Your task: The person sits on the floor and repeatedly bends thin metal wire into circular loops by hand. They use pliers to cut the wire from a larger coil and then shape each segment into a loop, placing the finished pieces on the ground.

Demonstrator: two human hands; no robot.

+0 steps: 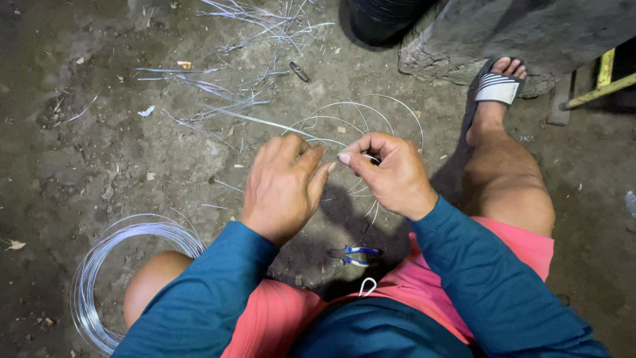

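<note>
My left hand [281, 185] and my right hand [391, 174] meet over the dirt floor, fingertips almost touching. Both pinch a thin silver wire that runs into loose wire loops [371, 116] lying on the ground just beyond them. The exact spot where the fingers hold the wire is partly hidden by my left hand. Small pliers with blue handles [354, 255] lie on the ground between my knees, below the hands.
A large coil of silver wire [99, 265] lies by my left knee. Cut wire scraps [245, 59] are scattered at the far side. My sandalled foot [498, 86] rests near a concrete block [503, 33]; a dark round container [381, 20] stands beside it.
</note>
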